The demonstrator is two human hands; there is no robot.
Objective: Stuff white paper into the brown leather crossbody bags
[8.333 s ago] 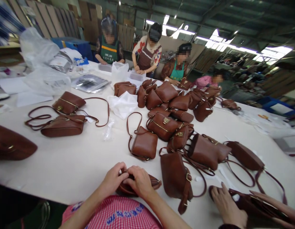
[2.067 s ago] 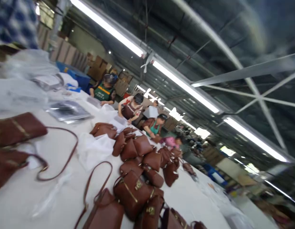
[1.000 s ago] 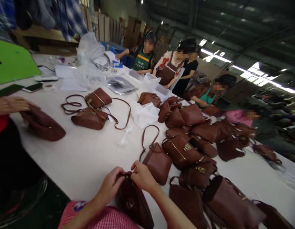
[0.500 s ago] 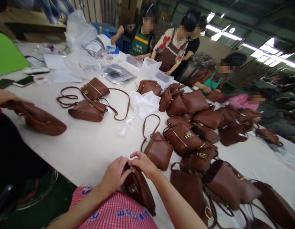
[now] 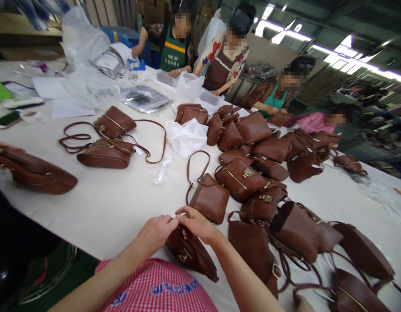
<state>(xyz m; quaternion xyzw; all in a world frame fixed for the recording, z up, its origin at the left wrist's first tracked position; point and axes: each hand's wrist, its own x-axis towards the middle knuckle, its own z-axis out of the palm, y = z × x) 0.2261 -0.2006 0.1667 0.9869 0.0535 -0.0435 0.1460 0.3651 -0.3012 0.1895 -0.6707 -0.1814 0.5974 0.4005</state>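
Observation:
A brown leather handbag (image 5: 191,253) with gold hardware is tilted at the table's near edge, against my checked apron (image 5: 161,288). My left hand (image 5: 160,232) is closed on the bag's upper end, its fingers pinched together. Right beside it, my right hand (image 5: 197,225) grips the same end, thumb and fingers bent over it. The two hands meet at the fingertips, and what exactly lies between them is hidden. Just beyond my hands stands another brown handbag (image 5: 211,198) with its strap looped up.
Many brown handbags (image 5: 252,240) crowd the right side of the white table (image 5: 122,208). Two strapped bags (image 5: 105,154) lie left of a white cloth-like wrapping (image 5: 187,138). A neighbour's hand at far left touches a bag (image 5: 41,173). Co-workers (image 5: 174,52) stand across the table.
The view has shifted slightly to the right. My left fingers have closed further at the bag's end. Across the table, a co-worker now lifts a clear plastic bag.

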